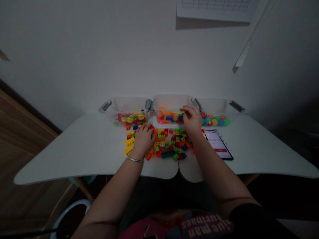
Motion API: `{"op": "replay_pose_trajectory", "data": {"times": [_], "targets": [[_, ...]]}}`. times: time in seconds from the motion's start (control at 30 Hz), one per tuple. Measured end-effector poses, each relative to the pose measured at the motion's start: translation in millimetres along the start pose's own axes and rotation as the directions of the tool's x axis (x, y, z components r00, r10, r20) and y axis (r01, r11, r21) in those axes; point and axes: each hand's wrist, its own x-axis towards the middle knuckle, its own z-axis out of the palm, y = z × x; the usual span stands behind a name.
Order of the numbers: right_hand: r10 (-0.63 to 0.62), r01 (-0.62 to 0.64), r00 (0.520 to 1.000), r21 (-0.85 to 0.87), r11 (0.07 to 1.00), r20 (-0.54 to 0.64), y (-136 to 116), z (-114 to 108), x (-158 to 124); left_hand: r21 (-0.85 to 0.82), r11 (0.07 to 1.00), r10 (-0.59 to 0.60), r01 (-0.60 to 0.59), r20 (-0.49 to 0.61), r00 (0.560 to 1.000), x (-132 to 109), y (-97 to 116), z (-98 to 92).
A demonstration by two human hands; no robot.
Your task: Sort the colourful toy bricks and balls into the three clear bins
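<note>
My right hand (192,120) is raised at the right front part of the middle clear bin (171,99), pinching a small green piece (182,112). Orange, blue and yellow pieces lie inside that bin. My left hand (144,139) rests on the left part of a pile of coloured building bricks (164,142), fingers bent over it near a red piece (151,127); whether it grips anything is hidden. Yellow bricks (129,143) lie just left of my left hand.
The left clear bin (129,103) holds yellow, red and green pieces. Coloured balls (218,120) fill the bottom of the right bin. A phone (219,146) lies on the white table (94,149), right of my right forearm. Behind stands a wall.
</note>
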Motion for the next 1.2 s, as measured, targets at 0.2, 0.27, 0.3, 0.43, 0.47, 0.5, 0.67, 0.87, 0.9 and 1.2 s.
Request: {"op": "replay_pose_trajectory", "data": {"times": [0.2,0.27,0.3,0.43,0.47,0.5,0.67,0.87,0.9,1.2], "targets": [[0.015,-0.007,0.998,-0.15,0.989,0.053,6,8,22,-0.001,1.0,-0.001,0.001,0.005,1.0,1,-2,2.5],[0.018,0.007,0.993,-0.2,0.98,0.119,7,11,23,-0.003,1.0,0.001,-0.001,0.003,1.0,1,-2,2.6],[0.025,0.01,0.988,-0.226,0.974,0.151,6,12,22,-0.006,1.0,0.003,-0.003,0.001,1.0,1,-2,2.7],[0.061,0.036,0.963,-0.348,0.937,0.263,4,15,20,-0.01,1.0,0.0,0.0,-0.002,1.0,1,-1,3.6],[0.058,0.059,0.953,-0.372,0.927,0.296,4,15,19,-0.009,1.0,-0.002,0.002,-0.001,1.0,1,-2,3.8],[0.051,0.086,0.943,-0.389,0.917,0.328,4,16,19,-0.009,1.0,-0.002,0.002,0.0,1.0,0,-2,4.0],[-0.003,0.147,0.933,-0.375,0.915,0.359,9,19,16,-0.01,1.0,0.003,-0.003,-0.006,1.0,0,-2,4.1],[-0.053,0.183,0.915,-0.295,0.938,0.399,19,15,20,-0.009,1.0,-0.006,0.006,-0.009,1.0,0,-2,4.2],[-0.053,0.172,0.918,-0.275,0.946,0.393,18,13,20,-0.008,1.0,-0.005,0.005,-0.007,1.0,0,-2,3.9],[-0.038,0.061,0.99,-0.168,0.984,0.139,4,3,-28,0.001,1.0,0.002,-0.002,0.002,1.0,0,1,-0.6]]}}
